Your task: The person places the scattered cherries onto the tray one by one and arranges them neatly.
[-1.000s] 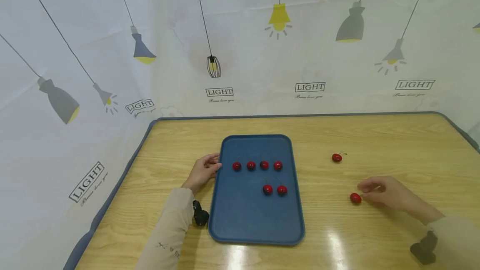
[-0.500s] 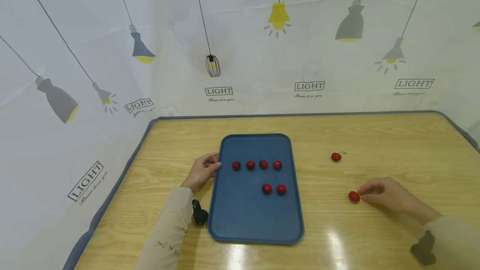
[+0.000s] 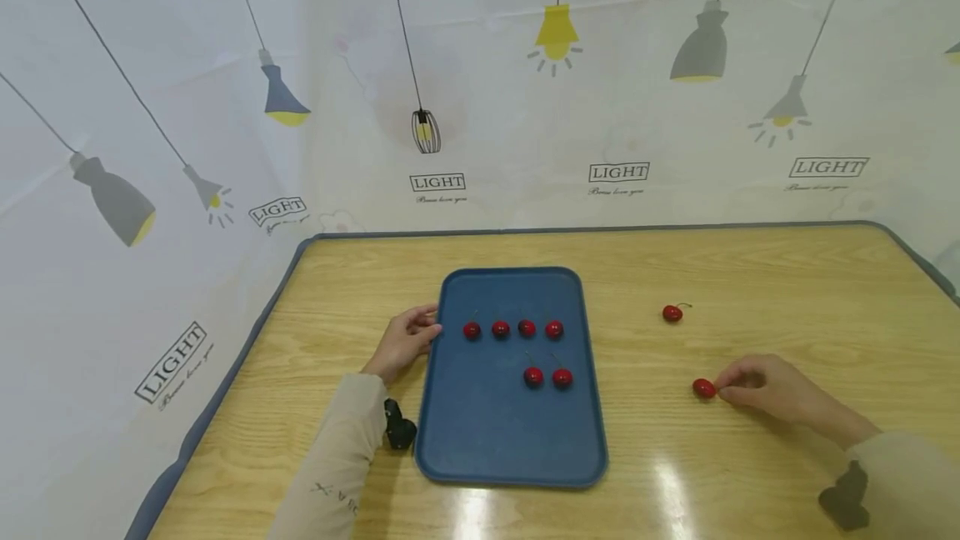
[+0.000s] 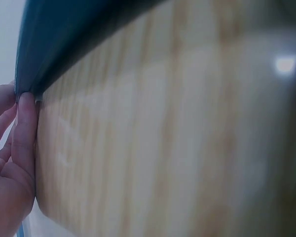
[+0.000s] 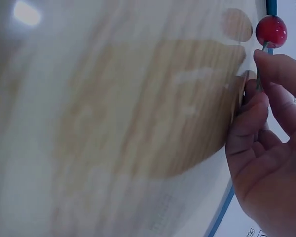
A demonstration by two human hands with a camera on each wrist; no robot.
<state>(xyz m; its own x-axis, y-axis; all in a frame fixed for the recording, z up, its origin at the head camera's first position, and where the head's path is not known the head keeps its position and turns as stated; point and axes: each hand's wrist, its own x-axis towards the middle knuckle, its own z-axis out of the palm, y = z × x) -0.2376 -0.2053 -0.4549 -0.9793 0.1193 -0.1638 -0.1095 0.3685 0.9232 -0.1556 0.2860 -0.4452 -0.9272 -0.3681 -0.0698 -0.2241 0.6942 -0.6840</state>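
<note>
A blue tray (image 3: 510,457) lies on the wooden table with several red cherries on it, one row (image 3: 501,329) across the upper part and a pair (image 3: 533,377) below at the right. My left hand (image 3: 401,344) holds the tray's left edge, thumb and fingers at the rim; the left wrist view shows the thumb (image 4: 24,123) against that edge. To the right of the tray, my right hand (image 3: 768,387) pinches the thin stem of a cherry (image 3: 703,388) between thumb and fingertip. In the right wrist view this cherry (image 5: 271,31) sits just beyond the fingertips, close to the tabletop.
Another cherry (image 3: 672,313) with its stem lies on the table (image 3: 637,273) farther back, right of the tray. A white curtain printed with lamps (image 3: 510,107) stands along the back and left edges. Dark wrist devices (image 3: 400,425) sit at both wrists.
My right fingers have closed on the cherry's stem, and the cherry has shifted slightly left and away from me. The left hand and the tray have stayed put.
</note>
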